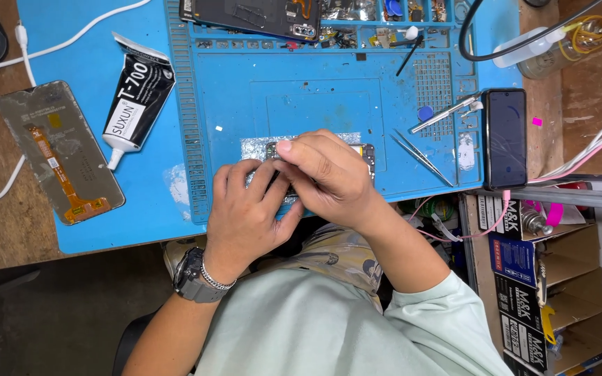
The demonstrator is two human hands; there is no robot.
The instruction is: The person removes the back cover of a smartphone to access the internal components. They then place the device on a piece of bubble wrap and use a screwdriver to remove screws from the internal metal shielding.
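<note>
Both my hands meet over a small opened phone body (367, 154) lying on a strip of silvery foil (256, 147) on the blue work mat (315, 104). My left hand (249, 212) grips the phone from the near left side, fingers curled around it. My right hand (325, 174) lies across its top, thumb pressed on the upper left corner. Most of the phone is hidden under the hands.
A black and white glue tube (137, 94) and a detached screen panel with an orange flex cable (60, 150) lie to the left. Tweezers (423, 157), a metal tool (447, 111) and a dark phone (504, 138) sit to the right. Part trays line the mat's far edge.
</note>
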